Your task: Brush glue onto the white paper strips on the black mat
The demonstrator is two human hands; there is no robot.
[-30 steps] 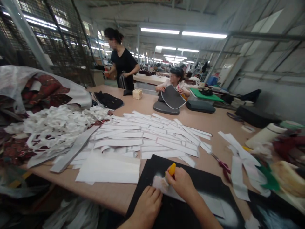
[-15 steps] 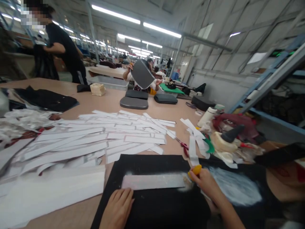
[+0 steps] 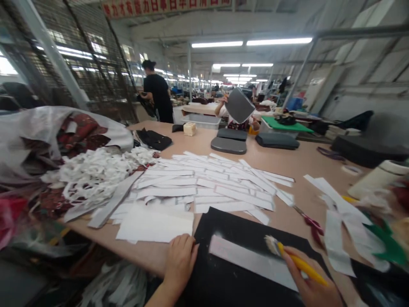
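Note:
My right hand [image 3: 311, 277] is wrapped round the yellow handle of a brush [image 3: 271, 245]. Its pale bristles are raised just above a whitish, wet-looking strip [image 3: 249, 260]. That strip lies flat on a black sheet [image 3: 230, 226] in front of me. At the sheet's left edge, my left hand [image 3: 182, 258] has its fingers curled together, with the thumb against the edge. Just beyond those fingers lies a large white sheet [image 3: 155, 224]. Many white strips [image 3: 204, 183] are spread over the table past the black sheet.
Red-handled scissors [image 3: 311, 224] and white offcuts [image 3: 337, 230] lie at the right. A heap of white scraps [image 3: 99, 172] and a plastic bag [image 3: 118, 123] are at the left. Across the table [image 3: 179, 147], a person holds up a grey panel [image 3: 239, 105]; another person [image 3: 159, 91] stands behind.
The view has swung left. My left hand has gone from the strip's left end to the black sheet's left edge. The brush has lifted off the strip's right end and moved back over it.

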